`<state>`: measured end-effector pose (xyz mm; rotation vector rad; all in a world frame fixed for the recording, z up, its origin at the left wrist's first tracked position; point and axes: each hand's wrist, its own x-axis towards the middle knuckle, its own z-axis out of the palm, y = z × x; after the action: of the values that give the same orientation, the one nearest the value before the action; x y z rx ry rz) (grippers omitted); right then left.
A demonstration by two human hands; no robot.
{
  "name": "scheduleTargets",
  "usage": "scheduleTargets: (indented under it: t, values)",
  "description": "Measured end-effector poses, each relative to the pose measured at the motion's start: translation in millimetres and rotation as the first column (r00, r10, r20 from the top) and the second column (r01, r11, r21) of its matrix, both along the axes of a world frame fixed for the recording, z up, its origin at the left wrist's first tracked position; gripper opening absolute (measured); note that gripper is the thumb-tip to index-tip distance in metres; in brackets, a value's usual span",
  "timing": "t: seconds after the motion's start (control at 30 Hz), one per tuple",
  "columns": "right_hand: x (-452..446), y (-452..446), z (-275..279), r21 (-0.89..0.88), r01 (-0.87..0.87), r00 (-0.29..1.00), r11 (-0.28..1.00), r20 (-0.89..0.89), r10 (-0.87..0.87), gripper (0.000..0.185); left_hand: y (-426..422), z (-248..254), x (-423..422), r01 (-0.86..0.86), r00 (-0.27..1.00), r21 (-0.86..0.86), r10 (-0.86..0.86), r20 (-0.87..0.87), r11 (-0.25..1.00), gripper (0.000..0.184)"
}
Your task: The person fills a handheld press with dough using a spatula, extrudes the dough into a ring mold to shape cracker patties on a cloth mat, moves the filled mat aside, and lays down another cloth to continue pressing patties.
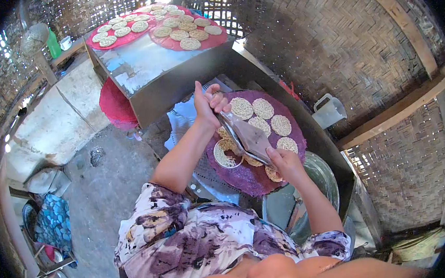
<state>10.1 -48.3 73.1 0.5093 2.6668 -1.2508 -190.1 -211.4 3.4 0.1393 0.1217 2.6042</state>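
Nearest us is our own patterned shirt point(204, 239), w/ both bare forearms reaching fwd. Our L hand point(212, 104) sits at the upper end of a grey tool point(252, 137): half open, thumb up, fingers loosely curled; we can't tell if it grips. Our R hand point(285, 164) is closed round the tool's lower end, wrist bent inward. The tool slants btwn the hands, over the purple mat point(231, 179), hiding some of the noodle discs point(263, 108). Just L of it, a white ring point(228, 167) surrounds loose strands.

A tub point(319, 173) is beside the mat, nr our R arm; a jug point(330, 110) is farther R. Ahead, a big box point(176, 80) blocks the way, w/ disc-laden red mats point(209, 40) on top. Green bottle point(53, 45) far L, woven wall point(329, 36) on the R.
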Motion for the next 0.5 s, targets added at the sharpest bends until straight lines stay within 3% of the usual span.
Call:
scheduleTargets:
  t: [0.13,0.23,0.33,0.37,0.43,0.47,0.5]
  values:
    - [11.8,-1.5,2.1,-0.043,0.007,0.997,0.999,0.077,-0.004,0.049,-0.4,6.2,15.1,-0.031,0.999,-0.038,0.032,0.008,0.999,0.053]
    - [15.7,-3.1,-15.7,-0.112,0.009,1.000,0.994,0.029,-0.005,0.049,-7.4,9.3,15.8,-0.014,1.000,-0.077,0.015,0.009,0.997,0.054]
    - [7.4,1.2,-41.0,-0.012,-0.111,0.975,0.994,-0.197,0.106,0.049,-15.3,21.4,9.2,0.033,0.999,-0.088,-0.036,-0.034,0.996,0.056]
    - [6.0,-0.2,-40.1,-0.155,-0.089,0.990,0.984,-0.127,0.069,0.048,-19.1,5.2,-7.5,0.200,0.949,0.069,-0.176,-0.260,0.977,0.062]
    - [5.1,-6.4,-27.7,-0.422,-0.015,0.999,0.907,0.029,0.030,0.047,-24.3,42.9,6.7,0.081,0.972,-0.136,-0.108,-0.207,0.987,0.069]
    - [7.5,-7.7,-23.6,-0.466,-0.026,1.000,0.884,-0.016,0.021,0.046,-25.8,56.4,11.9,0.020,0.980,-0.235,-0.066,-0.187,0.972,0.073]
    - [9.4,-8.4,-19.3,-0.508,-0.040,0.998,0.861,-0.060,0.011,0.045,-33.2,55.0,10.3,0.062,0.937,-0.225,-0.134,-0.322,0.972,0.082]
